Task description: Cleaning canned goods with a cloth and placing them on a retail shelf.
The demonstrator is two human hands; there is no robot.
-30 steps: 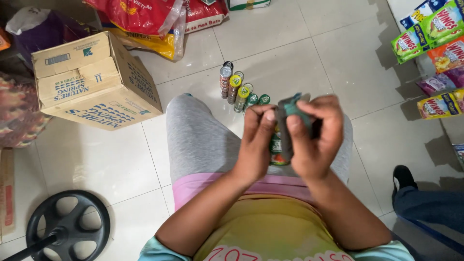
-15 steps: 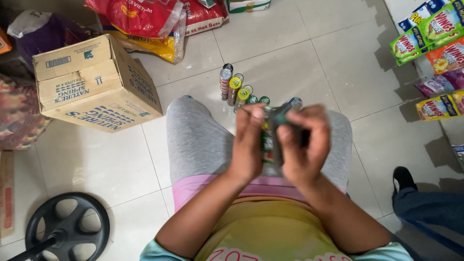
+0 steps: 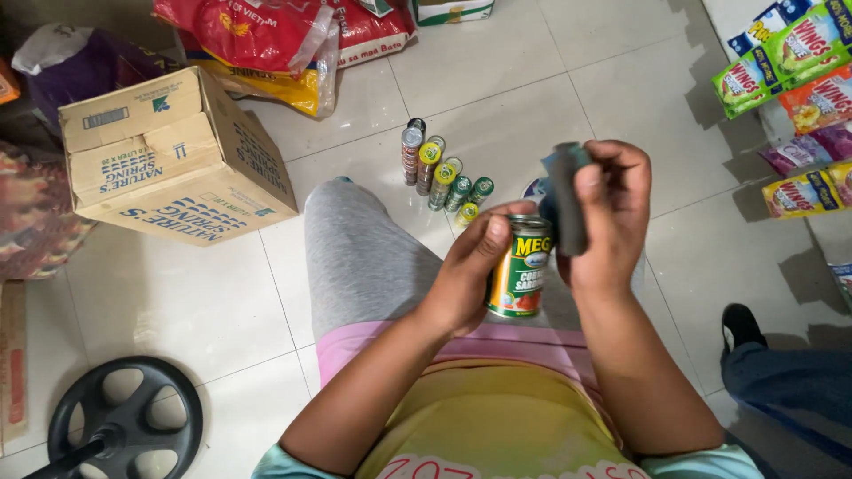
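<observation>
My left hand (image 3: 470, 266) grips a green tin can (image 3: 520, 268) with a yellow and red label, held upright over my lap. My right hand (image 3: 608, 208) holds a dark grey cloth (image 3: 568, 200) folded against the can's upper right side. Both hands are close together above my grey-clad knees (image 3: 355, 257). Beyond my knees, several more cans (image 3: 439, 173) stand in rows on the white tiled floor.
A cardboard box (image 3: 173, 160) sits at the left. Red and yellow sacks (image 3: 266, 44) lie at the top. Snack packets (image 3: 799, 80) line the right edge. A black round fan base (image 3: 124, 426) is at bottom left. Another person's shoe and leg (image 3: 763, 355) are at lower right.
My hands have parted a little. The can now shows upright in my left hand, and my right hand has lifted the cloth to the can's upper right.
</observation>
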